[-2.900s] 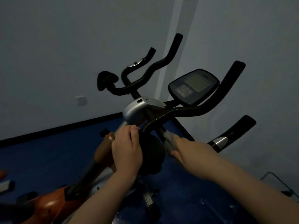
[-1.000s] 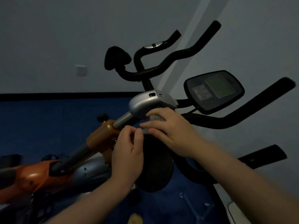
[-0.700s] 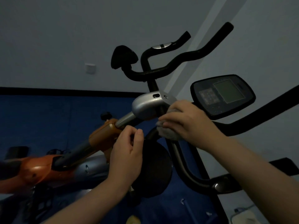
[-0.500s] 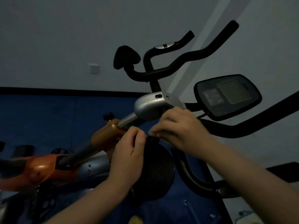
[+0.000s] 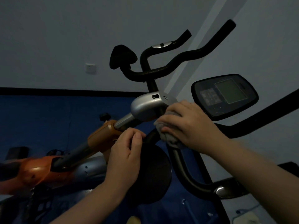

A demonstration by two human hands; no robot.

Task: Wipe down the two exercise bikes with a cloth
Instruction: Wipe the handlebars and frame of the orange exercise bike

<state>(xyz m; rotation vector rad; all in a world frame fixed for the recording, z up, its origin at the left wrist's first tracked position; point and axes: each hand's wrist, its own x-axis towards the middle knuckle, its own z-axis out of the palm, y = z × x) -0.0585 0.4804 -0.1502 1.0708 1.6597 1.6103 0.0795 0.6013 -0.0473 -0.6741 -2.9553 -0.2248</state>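
An orange and silver exercise bike (image 5: 100, 139) fills the middle of the head view, with black handlebars (image 5: 176, 62) and a dark console (image 5: 224, 96). My right hand (image 5: 189, 125) presses a grey cloth (image 5: 168, 136) against the black bar just under the silver stem cover (image 5: 145, 107). My left hand (image 5: 126, 156) grips the round black pad (image 5: 153, 173) at its upper edge. Only one bike can be made out clearly in the dim light.
A blue floor (image 5: 48, 120) runs to a black skirting (image 5: 64, 91) and a pale wall with a white socket (image 5: 90, 68). A curved black and silver grip (image 5: 220, 190) sticks out low on the right. Dark items (image 5: 16, 152) lie on the floor at far left.
My right hand has slid the cloth to the right along the bar under the stem cover, after rubbing back and forth there. My left hand has stayed on the pad.
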